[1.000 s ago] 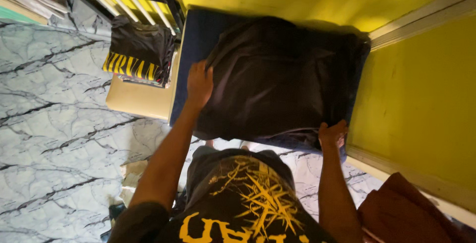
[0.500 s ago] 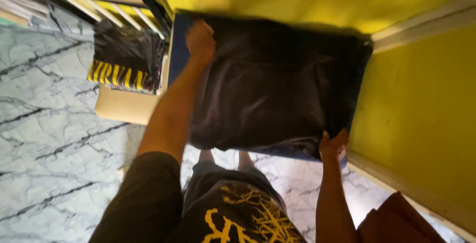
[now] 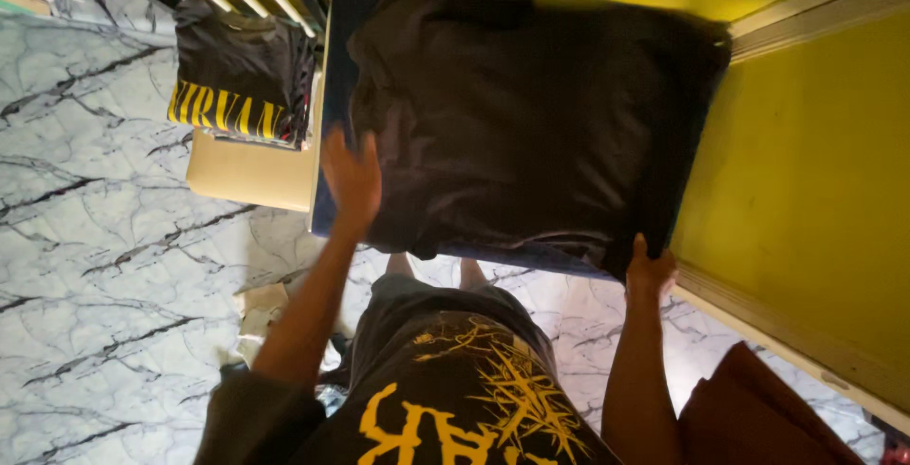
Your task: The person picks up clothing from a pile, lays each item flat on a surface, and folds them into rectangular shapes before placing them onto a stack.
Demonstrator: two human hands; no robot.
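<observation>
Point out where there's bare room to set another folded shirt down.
Bare tan surface shows just below the folded black-and-yellow shirt. The blue pad is crowded: the dark garment covers nearly all of it, with the left hand and right hand at its near edge.

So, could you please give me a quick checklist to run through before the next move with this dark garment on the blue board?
1. Dark garment lies on the blue board: ok, it covers most of it.
2. Right hand on the near right corner of the cloth: ok, it grips the edge.
3. Left hand placed on the cloth: cannot tell, it is blurred at the left edge, fingers spread.
4. Cloth smooth: not ok, wrinkles show near the upper left.
5. Folded black shirt with yellow print kept apart: ok, it sits on the tan surface to the left.
</observation>
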